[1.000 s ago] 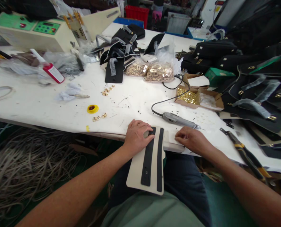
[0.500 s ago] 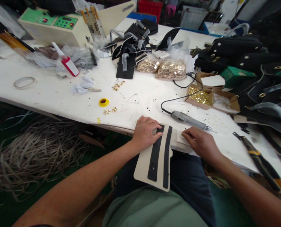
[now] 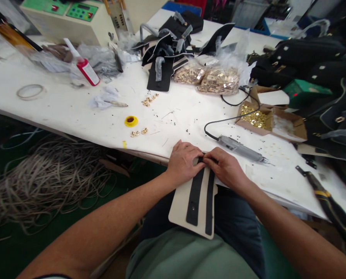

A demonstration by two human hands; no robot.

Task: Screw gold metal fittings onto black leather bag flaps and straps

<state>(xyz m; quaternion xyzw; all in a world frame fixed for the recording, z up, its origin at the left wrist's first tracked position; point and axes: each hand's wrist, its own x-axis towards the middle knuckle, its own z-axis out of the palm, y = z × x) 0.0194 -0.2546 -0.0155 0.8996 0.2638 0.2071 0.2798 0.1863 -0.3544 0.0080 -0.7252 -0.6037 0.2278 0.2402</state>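
Observation:
A beige panel with two black strips (image 3: 182, 205) lies over my lap, its far end at the table's edge. My left hand (image 3: 184, 161) is closed on that far end, thumb over one black strip. Against the same strip's top, the fingers of my right hand (image 3: 224, 164) are pinched together beside my left thumb; what they hold, if anything, is too small to make out. A grey electric screwdriver (image 3: 241, 149) with a black cord rests on the table just beyond my right hand.
Small gold fittings (image 3: 138, 132) lie near a yellow ring-shaped piece (image 3: 131, 121). Farther back are a red bottle (image 3: 87, 71), bags of metal parts (image 3: 219, 79) and black pieces (image 3: 161, 75). Cardboard boxes (image 3: 257, 116) and pliers (image 3: 327, 201) are at right, a strip pile (image 3: 45, 186) at lower left.
My right hand has moved left from the table onto the panel's far end, meeting my left thumb. My left hand keeps its hold. The view has shifted slightly.

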